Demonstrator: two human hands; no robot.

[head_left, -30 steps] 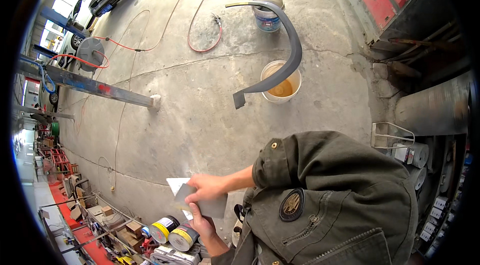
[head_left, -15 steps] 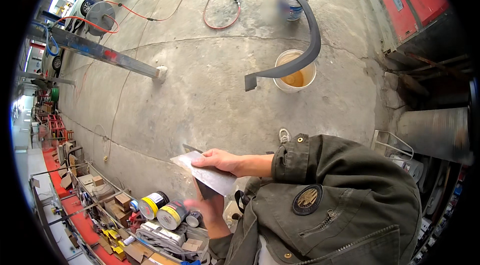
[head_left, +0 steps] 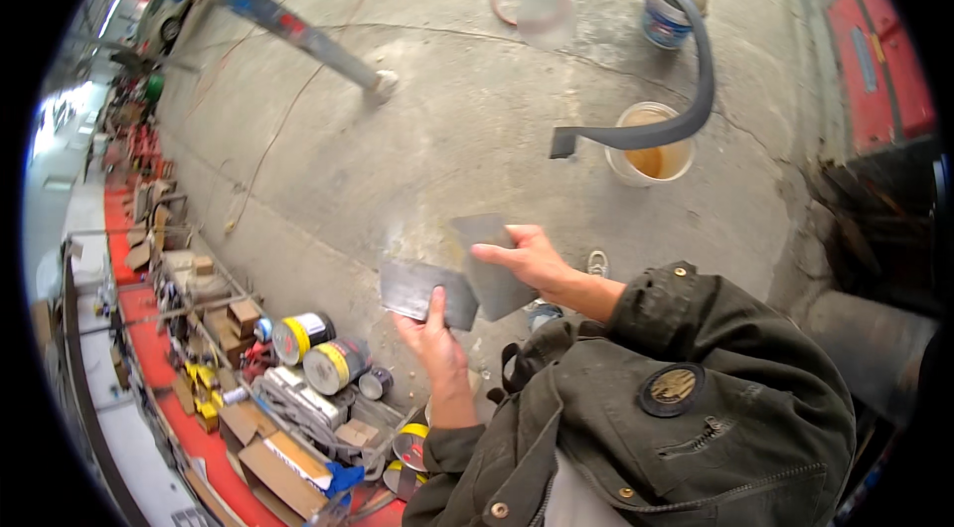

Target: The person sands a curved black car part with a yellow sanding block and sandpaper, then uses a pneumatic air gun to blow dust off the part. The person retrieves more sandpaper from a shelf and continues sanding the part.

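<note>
Between the thumb and fingers of my left hand is a thin, shiny grey sheet with straight edges. My right hand pinches a second thin sheet, duller and darker grey, its thumb lying across the face. The two sheets are held side by side, their edges close together. Whether they are metal or paper I cannot tell. Farther off, a curved dark trim strip rests across a white bucket with brownish liquid in it and a second bucket behind.
At the left lie paint cans, cardboard boxes and other clutter along a red strip. A grey metal beam slants in from the upper left. Hoses run over the concrete floor. A red cabinet stands at the right.
The sheets, overlapped earlier, are now apart side by side, with the right hand's sheet moved rightward. The view has shifted, so the buckets and trim strip appear farther right.
</note>
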